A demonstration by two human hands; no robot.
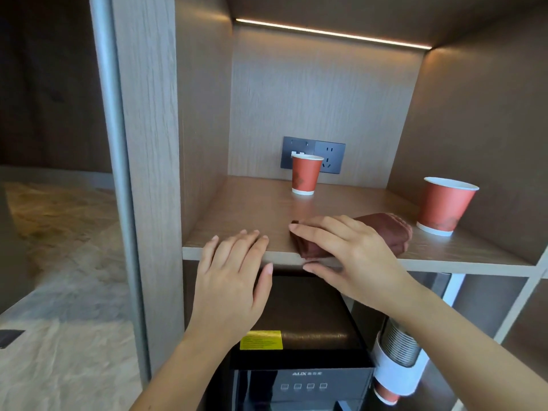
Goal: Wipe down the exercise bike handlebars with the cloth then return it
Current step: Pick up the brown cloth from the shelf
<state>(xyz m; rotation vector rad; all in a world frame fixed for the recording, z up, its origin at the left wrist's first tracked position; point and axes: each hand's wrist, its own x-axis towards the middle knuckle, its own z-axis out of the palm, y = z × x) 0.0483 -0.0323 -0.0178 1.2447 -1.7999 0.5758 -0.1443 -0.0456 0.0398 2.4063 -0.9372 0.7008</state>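
A folded dark brown cloth [382, 229] lies on the wooden shelf [252, 215] near its front edge. My right hand [344, 253] rests on top of the cloth with the fingers spread over its left end and the thumb under the shelf's front lip. My left hand [234, 271] lies flat on the shelf edge just left of the cloth, fingers apart, holding nothing. No exercise bike is in view.
Two red paper cups stand on the shelf, one [305, 175] at the back by a wall socket [314, 154], one [444, 206] at the right. Below sits a black water dispenser [299, 351] with a cup holder [394, 360] on its right.
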